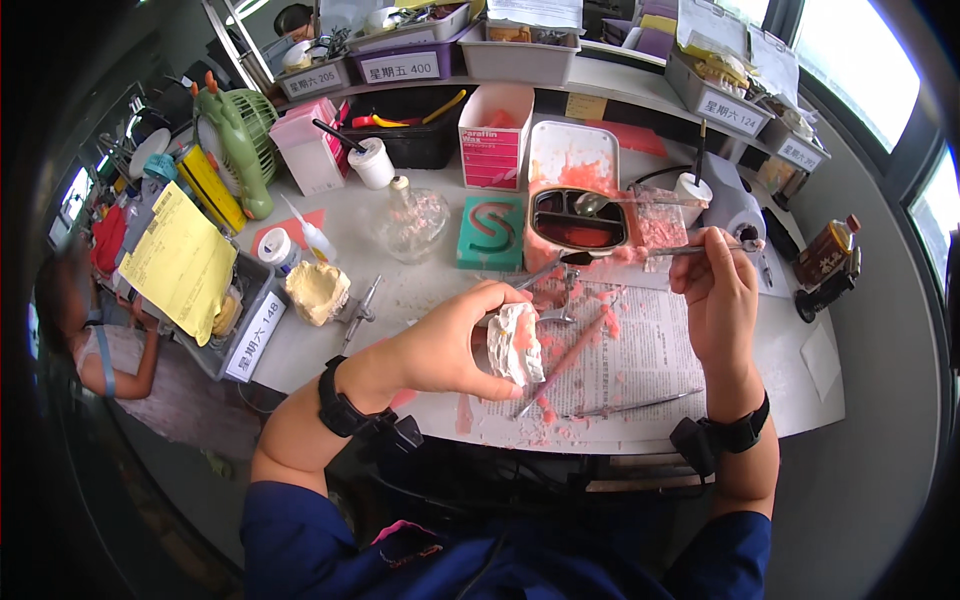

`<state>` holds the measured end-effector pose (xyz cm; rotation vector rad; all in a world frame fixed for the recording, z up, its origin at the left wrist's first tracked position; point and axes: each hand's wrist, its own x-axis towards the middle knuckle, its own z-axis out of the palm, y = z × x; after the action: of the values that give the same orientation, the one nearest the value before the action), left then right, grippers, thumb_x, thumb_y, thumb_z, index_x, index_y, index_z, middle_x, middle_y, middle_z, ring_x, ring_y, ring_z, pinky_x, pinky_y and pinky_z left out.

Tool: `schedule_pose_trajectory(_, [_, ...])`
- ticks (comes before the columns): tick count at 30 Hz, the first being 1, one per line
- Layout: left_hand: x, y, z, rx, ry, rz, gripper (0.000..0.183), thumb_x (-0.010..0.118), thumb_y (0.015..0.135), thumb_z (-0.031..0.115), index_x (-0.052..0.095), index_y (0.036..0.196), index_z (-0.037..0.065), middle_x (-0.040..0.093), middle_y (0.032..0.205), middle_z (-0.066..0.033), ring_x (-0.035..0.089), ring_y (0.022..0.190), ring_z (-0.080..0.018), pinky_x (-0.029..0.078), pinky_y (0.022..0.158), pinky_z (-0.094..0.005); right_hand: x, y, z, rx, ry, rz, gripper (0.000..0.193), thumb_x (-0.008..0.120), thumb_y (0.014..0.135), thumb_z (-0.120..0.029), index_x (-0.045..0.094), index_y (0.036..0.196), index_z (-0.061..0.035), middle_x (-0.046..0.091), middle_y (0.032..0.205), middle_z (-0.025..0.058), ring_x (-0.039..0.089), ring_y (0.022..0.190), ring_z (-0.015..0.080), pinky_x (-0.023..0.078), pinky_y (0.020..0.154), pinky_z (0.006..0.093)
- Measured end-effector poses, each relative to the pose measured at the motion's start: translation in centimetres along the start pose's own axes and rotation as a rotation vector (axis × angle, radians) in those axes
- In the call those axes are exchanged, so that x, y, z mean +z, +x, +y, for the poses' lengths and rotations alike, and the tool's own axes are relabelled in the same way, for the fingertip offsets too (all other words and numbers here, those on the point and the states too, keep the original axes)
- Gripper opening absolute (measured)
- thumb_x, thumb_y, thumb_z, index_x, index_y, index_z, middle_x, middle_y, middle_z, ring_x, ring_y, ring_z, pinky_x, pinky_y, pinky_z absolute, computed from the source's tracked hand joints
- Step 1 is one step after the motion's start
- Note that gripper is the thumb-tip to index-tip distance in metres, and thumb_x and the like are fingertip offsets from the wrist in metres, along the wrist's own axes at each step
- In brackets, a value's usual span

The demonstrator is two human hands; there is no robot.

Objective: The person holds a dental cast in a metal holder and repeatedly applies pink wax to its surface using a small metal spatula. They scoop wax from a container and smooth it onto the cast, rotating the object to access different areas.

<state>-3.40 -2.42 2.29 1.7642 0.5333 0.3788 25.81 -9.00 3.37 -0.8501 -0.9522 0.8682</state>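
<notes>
White workbench [425, 285]: surface littered with pink wax fragments. Newspaper sheet [655, 350]: spread toward the front right, wax-spotted. Left hand [445, 345]: thumb and fingers curved around a plaster dental cast, gripping it at the sides. Right hand [722, 295]: raised over the newspaper, fingertips pinching a slim instrument. Wax-melting pot [538, 246]: beyond the hands, rim smeared pink. Plaster dental cast [515, 345]: held above the bench, over the newspaper's left edge. Pink-smeared rod [575, 360]: lying diagonally on the newspaper. Slim instrument [680, 250]: roughly level; working end not clearly distinguishable.
</notes>
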Motion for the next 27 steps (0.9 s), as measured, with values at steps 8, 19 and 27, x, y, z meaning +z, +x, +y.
schedule_pose_trajectory(8, [0.0, -0.1, 0.2, -0.01, 0.019, 0.0, 0.076, 0.085, 0.061, 0.011, 0.047, 0.126, -0.001, 0.048, 0.13, -0.0085, 0.049, 0.114, -0.0125, 0.04, 0.099, -0.0288, 1.8, -1.7, 0.2, 0.191, 0.064, -0.136, 0.029, 0.046, 0.1, -0.022, 0.058, 0.09, 0.0015, 0.063, 0.07, 0.0136, 0.059, 0.058, 0.0183, 0.047, 0.056, 0.0281])
schedule_pose_trajectory(19, [0.2, -0.1, 0.2, -0.016, -0.054, 0.004, 0.075, 0.087, 0.061, 0.01, 0.047, 0.124, -0.001, 0.044, 0.136, -0.0105, 0.048, 0.118, -0.0141, 0.039, 0.101, -0.0297, 2.0, -1.7, 0.5, 0.237, 0.08, -0.12, 0.029, 0.045, 0.1, -0.022, 0.059, 0.091, 0.002, 0.062, 0.069, 0.0127, 0.059, 0.059, 0.018, 0.046, 0.056, 0.0278])
schedule_pose_trajectory(27, [0.1, -0.1, 0.0, -0.01, -0.044, 0.004, 0.075, 0.087, 0.06, 0.008, 0.047, 0.124, -0.001, 0.044, 0.137, -0.0112, 0.047, 0.119, -0.0145, 0.038, 0.102, -0.0298, 1.9, -1.5, 0.6, 0.247, 0.078, -0.078, 0.028, 0.045, 0.1, -0.021, 0.058, 0.089, 0.0019, 0.062, 0.069, 0.0136, 0.058, 0.058, 0.0192, 0.045, 0.057, 0.0294])
